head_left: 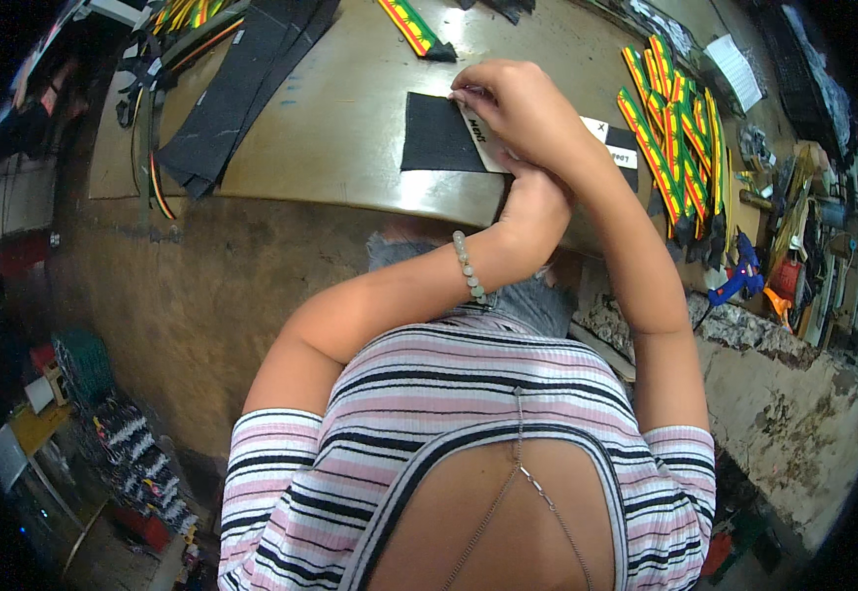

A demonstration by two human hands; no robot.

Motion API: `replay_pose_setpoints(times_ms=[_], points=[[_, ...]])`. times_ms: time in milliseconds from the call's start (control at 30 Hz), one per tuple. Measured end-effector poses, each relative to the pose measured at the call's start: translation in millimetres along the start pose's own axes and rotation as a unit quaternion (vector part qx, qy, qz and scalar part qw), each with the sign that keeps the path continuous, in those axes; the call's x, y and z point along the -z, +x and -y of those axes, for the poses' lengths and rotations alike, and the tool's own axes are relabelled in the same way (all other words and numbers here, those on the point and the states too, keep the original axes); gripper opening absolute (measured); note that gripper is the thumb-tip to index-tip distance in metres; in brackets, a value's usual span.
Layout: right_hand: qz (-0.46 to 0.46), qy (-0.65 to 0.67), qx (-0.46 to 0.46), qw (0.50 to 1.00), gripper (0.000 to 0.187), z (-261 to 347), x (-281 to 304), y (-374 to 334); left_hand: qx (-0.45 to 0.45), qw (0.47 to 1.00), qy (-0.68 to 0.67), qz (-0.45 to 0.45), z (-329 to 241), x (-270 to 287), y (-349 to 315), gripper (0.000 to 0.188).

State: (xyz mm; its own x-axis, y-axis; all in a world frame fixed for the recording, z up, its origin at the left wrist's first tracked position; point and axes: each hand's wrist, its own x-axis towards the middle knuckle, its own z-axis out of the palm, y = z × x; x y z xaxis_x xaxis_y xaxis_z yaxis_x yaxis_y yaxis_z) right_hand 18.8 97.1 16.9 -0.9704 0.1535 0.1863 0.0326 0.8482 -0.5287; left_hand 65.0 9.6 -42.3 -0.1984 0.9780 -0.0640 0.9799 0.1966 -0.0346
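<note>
A black fabric piece (436, 138) lies flat near the table's front edge. On top of it is a white card template (489, 153) with handwriting, its middle covered by my hands. My right hand (523, 103) is over the template, thumb and fingertips pinched together at its upper left corner. What they pinch is too small to make out. Crossed beneath my right wrist, my left hand (537, 202) rests at the template's lower edge. Its thumb tip touches the card there; the other fingers are hidden.
Yellow, red and green striped straps (670, 138) lie piled on the right, with another strap (414, 28) at the far side. Long dark fabric strips (242, 89) lie on the left of the metal-topped table (340, 148). A blue glue gun (739, 273) is at the right.
</note>
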Motion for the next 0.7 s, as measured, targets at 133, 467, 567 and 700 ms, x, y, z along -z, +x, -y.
replay_pose_setpoints(times_ms=[133,467,567,700], points=[[0.031,-0.097,-0.006,0.995,0.017,8,-1,0,0.004,0.998,0.033,-0.062,0,-10,-2,0.057],[0.168,-0.088,-0.01,0.982,0.017,11,33,-30,0.035,0.993,0.006,-0.116,-1,-10,-1,0.052],[-0.094,0.158,-0.057,0.981,0.02,-17,46,-52,0.038,0.994,0.033,-0.092,21,12,4,0.054],[-0.354,0.187,-0.301,0.865,0.031,-50,51,-126,-0.014,0.987,-0.108,-0.122,63,39,8,0.08]])
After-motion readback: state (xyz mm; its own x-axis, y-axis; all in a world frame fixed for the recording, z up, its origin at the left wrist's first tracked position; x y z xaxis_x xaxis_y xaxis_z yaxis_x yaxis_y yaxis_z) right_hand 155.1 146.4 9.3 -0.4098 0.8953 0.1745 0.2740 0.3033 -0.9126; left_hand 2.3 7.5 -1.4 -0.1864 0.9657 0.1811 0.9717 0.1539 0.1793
